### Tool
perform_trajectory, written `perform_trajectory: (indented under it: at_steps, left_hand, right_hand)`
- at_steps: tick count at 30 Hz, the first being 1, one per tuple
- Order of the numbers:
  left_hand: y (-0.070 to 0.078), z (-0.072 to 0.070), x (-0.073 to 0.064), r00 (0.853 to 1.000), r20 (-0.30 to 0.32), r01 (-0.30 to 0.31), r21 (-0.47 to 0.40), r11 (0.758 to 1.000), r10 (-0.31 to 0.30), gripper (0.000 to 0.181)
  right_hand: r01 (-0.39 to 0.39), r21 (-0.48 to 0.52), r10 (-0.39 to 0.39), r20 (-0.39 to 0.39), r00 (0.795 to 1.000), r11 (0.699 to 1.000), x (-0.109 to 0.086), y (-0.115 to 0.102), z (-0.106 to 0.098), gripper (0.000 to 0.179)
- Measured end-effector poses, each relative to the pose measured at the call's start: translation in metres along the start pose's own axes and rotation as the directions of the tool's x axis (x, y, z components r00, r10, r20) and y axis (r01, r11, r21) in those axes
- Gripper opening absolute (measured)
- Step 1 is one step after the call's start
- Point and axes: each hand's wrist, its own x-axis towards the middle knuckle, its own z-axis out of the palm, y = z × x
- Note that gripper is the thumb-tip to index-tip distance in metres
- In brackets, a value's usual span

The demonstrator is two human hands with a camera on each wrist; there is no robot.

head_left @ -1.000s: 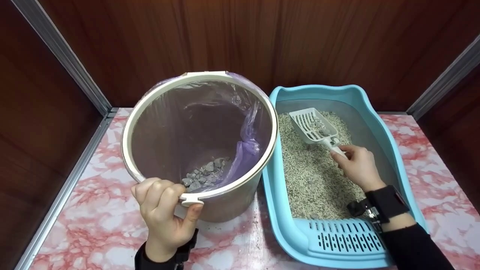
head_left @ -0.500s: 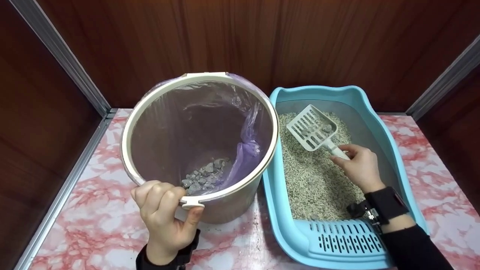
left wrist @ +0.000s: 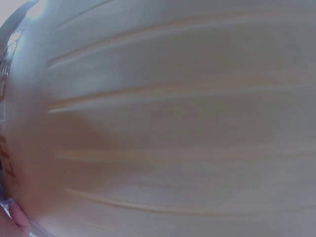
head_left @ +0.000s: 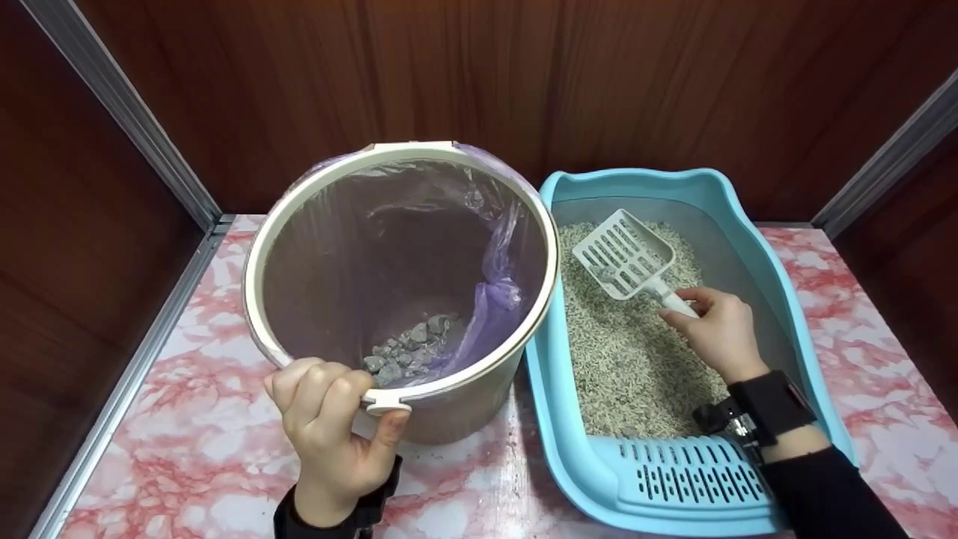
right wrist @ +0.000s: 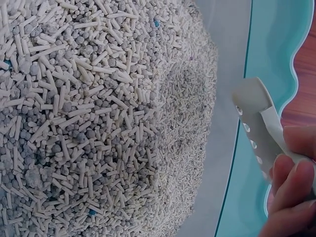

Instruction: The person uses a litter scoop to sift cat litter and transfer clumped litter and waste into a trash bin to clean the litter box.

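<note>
My right hand [head_left: 715, 329] pinches the handle of a white slotted litter scoop [head_left: 623, 254] over the blue litter box [head_left: 550, 419]. A few grey clumps [head_left: 602, 273] lie in the scoop, toward its left edge. Pale pellet litter [head_left: 629, 367] spreads beneath it; the right wrist view shows short sticks mixed with grey grains. With curled fingers my left hand [head_left: 322, 427] grips the rim of a round trash bin [head_left: 550, 277], thumb outside by the white tab. A purple bag [head_left: 490, 307] lines the bin, and grey clumps [head_left: 408, 352] lie at its bottom. The bin's ribbed wall [left wrist: 187, 123] fills the left wrist view.
Bin and litter box stand side by side on a red and white marbled tabletop [head_left: 187, 419]. Dark wood panels [head_left: 479, 75] rise at the back and sides, with metal strips [head_left: 135, 112] at the corners. A perforated step [head_left: 696, 471] forms the box's near end.
The scoop has turned so its slotted bed faces my view more. The clumps in it have shifted from the handle side to the left edge. My left hand stays on the rim.
</note>
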Motion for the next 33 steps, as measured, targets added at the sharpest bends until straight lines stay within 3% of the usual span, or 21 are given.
perform_trajectory:
  at_steps: [7,13,17,20,23,25,27,29,30,33]
  left_hand:
    - [-0.001,0.002,0.000,1.000,-0.007,-0.004,0.004,1.000,0.004,0.054]
    - [0.002,0.007,-0.001,1.000,0.001,-0.005,0.004,1.000,0.005,0.053]
    - [0.003,0.008,0.000,1.000,0.007,-0.005,0.009,1.000,0.005,0.053]
    - [0.004,0.010,0.002,1.000,0.006,-0.008,0.014,1.000,0.008,0.053]
    - [0.004,0.011,0.003,1.000,0.004,-0.014,0.013,1.000,0.014,0.053]
    - [0.004,0.012,0.003,1.000,0.013,-0.014,0.011,1.000,0.014,0.053]
    - [0.004,0.012,0.002,1.000,0.025,-0.012,0.006,1.000,0.012,0.053]
    - [0.003,0.013,0.002,0.999,0.035,-0.010,0.004,1.000,0.010,0.053]
    - [0.003,0.013,0.001,0.999,0.040,-0.008,0.001,1.000,0.008,0.053]
    - [0.003,0.014,-0.001,0.999,0.043,-0.008,0.000,1.000,0.008,0.053]
  right_hand:
    - [-0.065,0.068,0.061,0.056,0.997,0.996,0.008,-0.002,-0.006,0.038]
    - [-0.107,0.181,0.096,0.069,0.993,0.978,0.018,-0.015,-0.032,0.039]
    - [-0.059,0.278,0.052,0.035,0.998,0.959,0.025,-0.052,-0.063,0.032]
    - [0.043,0.300,-0.036,-0.028,0.999,0.953,0.027,-0.095,-0.085,0.024]
    - [0.156,0.284,-0.143,-0.068,0.987,0.946,0.025,-0.137,-0.095,0.025]
    - [0.254,0.230,-0.243,-0.074,0.967,0.939,0.023,-0.160,-0.092,0.027]
    - [0.384,0.135,-0.378,-0.070,0.923,0.913,0.020,-0.177,-0.082,0.027]
    - [0.545,0.015,-0.543,-0.052,0.838,0.839,0.017,-0.189,-0.068,0.024]
    - [0.622,-0.060,-0.624,-0.040,0.780,0.781,0.015,-0.194,-0.061,0.022]
    - [0.788,-0.250,-0.813,0.007,0.582,0.563,0.010,-0.206,-0.042,0.017]
